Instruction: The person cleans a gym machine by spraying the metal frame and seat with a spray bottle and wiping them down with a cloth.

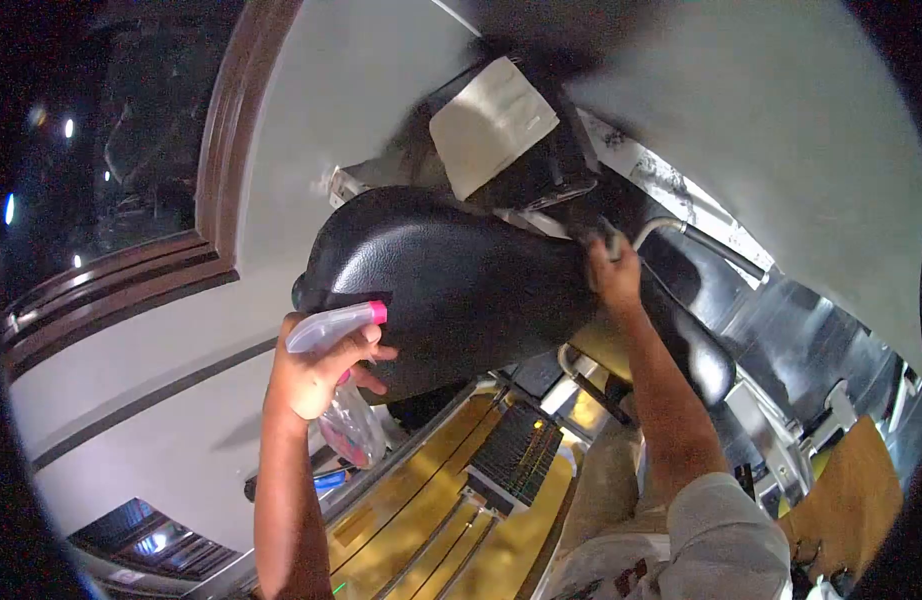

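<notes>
A clear spray bottle (353,432) with a white trigger head and pink nozzle is in my left hand (316,375). The hand is wrapped around the bottle's neck, some fingers sticking out, and the nozzle points right over a large black padded cushion (451,285). At the cushion's right end, my right hand (615,275) is closed around something small and greyish; blur hides what it is. Close to that hand runs a curved metal bar with a black grip (721,250).
Behind the cushion stands a dark frame with a pale panel (494,125). Below lies a black ribbed block (516,455) on metal rods over a yellowish surface. A brown-framed window (226,170) is on the left, and a brown board (851,500) at lower right.
</notes>
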The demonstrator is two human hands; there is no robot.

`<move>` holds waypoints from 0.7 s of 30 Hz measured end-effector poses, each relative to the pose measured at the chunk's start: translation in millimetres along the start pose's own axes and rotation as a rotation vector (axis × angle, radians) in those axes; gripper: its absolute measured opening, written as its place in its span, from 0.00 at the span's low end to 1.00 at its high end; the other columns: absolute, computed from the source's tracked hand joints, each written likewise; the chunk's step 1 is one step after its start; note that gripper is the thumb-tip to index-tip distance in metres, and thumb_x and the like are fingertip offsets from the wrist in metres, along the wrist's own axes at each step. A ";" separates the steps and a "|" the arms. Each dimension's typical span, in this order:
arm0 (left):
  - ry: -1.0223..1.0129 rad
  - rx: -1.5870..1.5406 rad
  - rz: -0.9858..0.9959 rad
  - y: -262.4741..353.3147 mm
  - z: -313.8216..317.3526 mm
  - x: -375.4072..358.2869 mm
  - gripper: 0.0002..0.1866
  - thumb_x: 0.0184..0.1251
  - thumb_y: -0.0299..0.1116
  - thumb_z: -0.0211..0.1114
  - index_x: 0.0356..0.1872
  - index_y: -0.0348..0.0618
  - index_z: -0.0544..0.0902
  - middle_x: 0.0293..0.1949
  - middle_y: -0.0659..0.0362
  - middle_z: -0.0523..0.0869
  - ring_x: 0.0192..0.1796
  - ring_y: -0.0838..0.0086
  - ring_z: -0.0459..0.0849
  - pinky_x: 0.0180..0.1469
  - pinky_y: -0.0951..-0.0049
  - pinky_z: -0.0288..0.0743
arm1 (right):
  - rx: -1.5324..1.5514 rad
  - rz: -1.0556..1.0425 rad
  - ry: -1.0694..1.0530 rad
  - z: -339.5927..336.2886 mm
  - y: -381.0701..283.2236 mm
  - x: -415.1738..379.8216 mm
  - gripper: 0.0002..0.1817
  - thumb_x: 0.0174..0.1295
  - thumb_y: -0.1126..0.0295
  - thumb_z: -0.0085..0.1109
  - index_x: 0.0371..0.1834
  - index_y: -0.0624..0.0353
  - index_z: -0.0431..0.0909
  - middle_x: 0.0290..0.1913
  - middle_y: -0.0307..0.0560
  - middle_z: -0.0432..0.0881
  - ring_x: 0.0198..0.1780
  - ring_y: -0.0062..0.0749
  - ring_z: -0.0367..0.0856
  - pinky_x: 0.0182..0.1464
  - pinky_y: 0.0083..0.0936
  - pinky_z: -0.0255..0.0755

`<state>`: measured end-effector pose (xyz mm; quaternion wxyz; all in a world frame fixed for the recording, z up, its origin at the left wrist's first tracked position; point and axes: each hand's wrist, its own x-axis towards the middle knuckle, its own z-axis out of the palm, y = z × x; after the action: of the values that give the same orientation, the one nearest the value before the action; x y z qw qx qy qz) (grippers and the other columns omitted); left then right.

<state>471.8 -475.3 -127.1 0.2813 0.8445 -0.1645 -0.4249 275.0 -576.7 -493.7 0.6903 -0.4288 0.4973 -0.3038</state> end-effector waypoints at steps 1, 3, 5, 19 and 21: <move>-0.003 -0.004 0.012 0.0 0.3 0.0 0.18 0.61 0.31 0.72 0.46 0.26 0.83 0.33 0.49 0.87 0.38 0.60 0.90 0.23 0.66 0.85 | -0.083 0.073 0.062 -21.6 22.5 2.6 0.15 0.69 0.63 0.57 0.49 0.64 0.81 0.32 0.38 0.82 0.34 0.22 0.78 0.40 0.23 0.73; -0.005 0.011 0.010 1.0 1.7 0.7 0.18 0.61 0.31 0.71 0.46 0.26 0.83 0.32 0.49 0.86 0.38 0.60 0.91 0.23 0.66 0.85 | -0.195 0.122 0.130 -37.7 69.1 8.7 0.16 0.69 0.62 0.57 0.49 0.64 0.81 0.34 0.40 0.83 0.36 0.22 0.79 0.42 0.23 0.73; 0.012 0.048 -0.017 3.0 0.1 2.1 0.18 0.61 0.31 0.71 0.46 0.26 0.83 0.32 0.49 0.86 0.37 0.60 0.91 0.23 0.67 0.84 | -0.168 0.045 0.172 -26.6 72.1 14.0 0.16 0.70 0.62 0.56 0.49 0.64 0.81 0.35 0.42 0.83 0.38 0.23 0.79 0.44 0.23 0.73; 0.028 0.085 0.112 -17.6 -0.4 1.5 0.19 0.63 0.35 0.68 0.45 0.25 0.82 0.29 0.50 0.85 0.37 0.58 0.91 0.23 0.69 0.84 | -0.178 -0.977 0.059 89.4 -93.4 -57.5 0.24 0.51 0.69 0.72 0.51 0.60 0.76 0.54 0.52 0.76 0.55 0.51 0.75 0.59 0.44 0.70; 0.054 0.093 0.119 -17.8 1.9 0.3 0.17 0.64 0.34 0.66 0.42 0.26 0.81 0.26 0.50 0.84 0.34 0.56 0.90 0.21 0.66 0.84 | 0.051 -0.385 0.031 55.3 -41.8 -65.0 0.25 0.59 0.67 0.65 0.58 0.60 0.69 0.52 0.52 0.73 0.56 0.46 0.74 0.58 0.43 0.70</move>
<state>471.1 -462.1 -139.1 0.2709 0.8566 -0.2261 -0.3764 306.9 -524.5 -421.1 0.6223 -0.4938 0.4088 -0.4492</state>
